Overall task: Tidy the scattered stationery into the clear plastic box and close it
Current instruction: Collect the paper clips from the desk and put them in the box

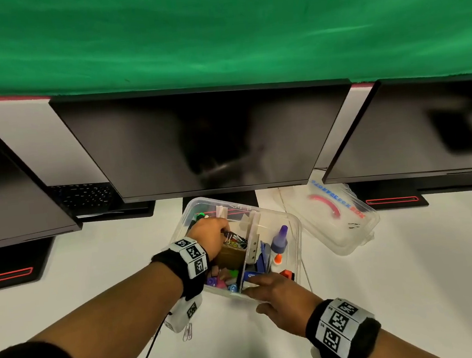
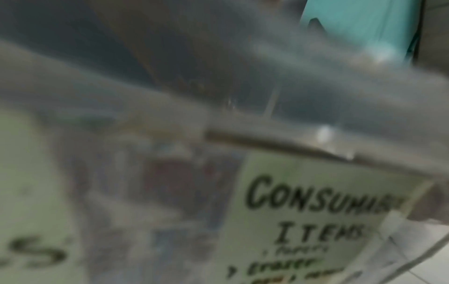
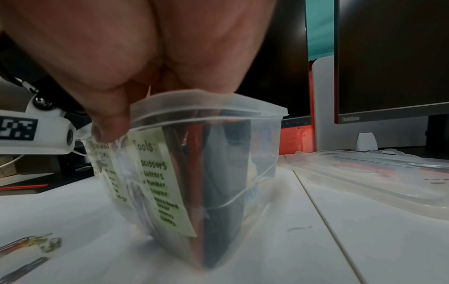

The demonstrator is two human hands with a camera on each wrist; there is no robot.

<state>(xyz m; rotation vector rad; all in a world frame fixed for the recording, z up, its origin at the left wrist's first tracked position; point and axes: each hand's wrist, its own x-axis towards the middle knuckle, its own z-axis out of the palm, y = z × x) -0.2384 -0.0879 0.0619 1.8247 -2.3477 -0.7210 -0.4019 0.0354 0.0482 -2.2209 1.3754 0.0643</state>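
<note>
L hand (image 1: 210, 236) inside clear box (image 1: 295, 232), grasp unclear; R hand (image 1: 280, 297) grips near rim; lid (image 1: 339, 220) off, beside on counter (image 1: 66, 281).

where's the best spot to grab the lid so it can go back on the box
Probably the lid's near long edge, taken from the right with the right hand, thumb on top, fingers underneath. It lies flat on the table to the right of the clear box, so only its thin rim gives a pinch. That hand now holds the box's near rim.
</note>
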